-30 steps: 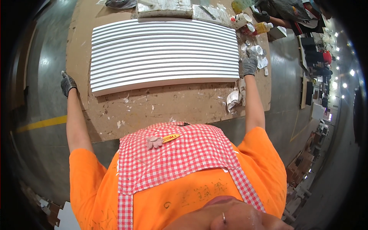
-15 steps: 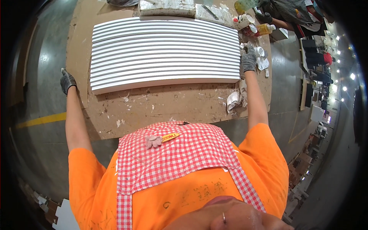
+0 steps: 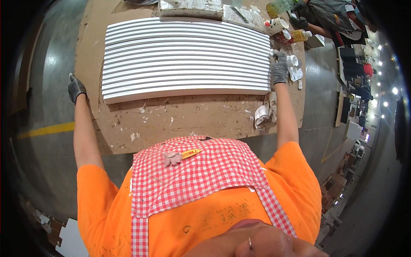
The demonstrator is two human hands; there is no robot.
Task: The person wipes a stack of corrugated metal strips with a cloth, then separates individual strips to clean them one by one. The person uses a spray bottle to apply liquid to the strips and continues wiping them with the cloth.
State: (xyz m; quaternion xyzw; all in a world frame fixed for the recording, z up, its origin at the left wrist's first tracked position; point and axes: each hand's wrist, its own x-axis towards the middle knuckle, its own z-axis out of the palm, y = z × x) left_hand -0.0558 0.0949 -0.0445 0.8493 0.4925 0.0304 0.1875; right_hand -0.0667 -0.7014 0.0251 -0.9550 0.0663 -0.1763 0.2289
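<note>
A long white ribbed panel (image 3: 184, 58) lies flat on a brown, paint-flecked work board (image 3: 180, 120). My right hand (image 3: 279, 68), in a grey glove, grips the panel's right end. Out at the board's left edge, a little way off the panel's left end, my grey-gloved left hand (image 3: 77, 88) rests with its fingers pointing away and holds nothing. I wear an orange shirt and a red checked apron (image 3: 192, 171).
Crumpled rags (image 3: 265, 113) lie by my right forearm. Cans and a bottle (image 3: 282, 28) stand at the far right corner, near another person's gloved hand (image 3: 299, 21). White blocks (image 3: 190, 8) sit behind the panel. A yellow line (image 3: 43, 130) marks the grey floor.
Both hands stay almost where they were. The view has shifted slightly and the panel sits a touch higher in the picture.
</note>
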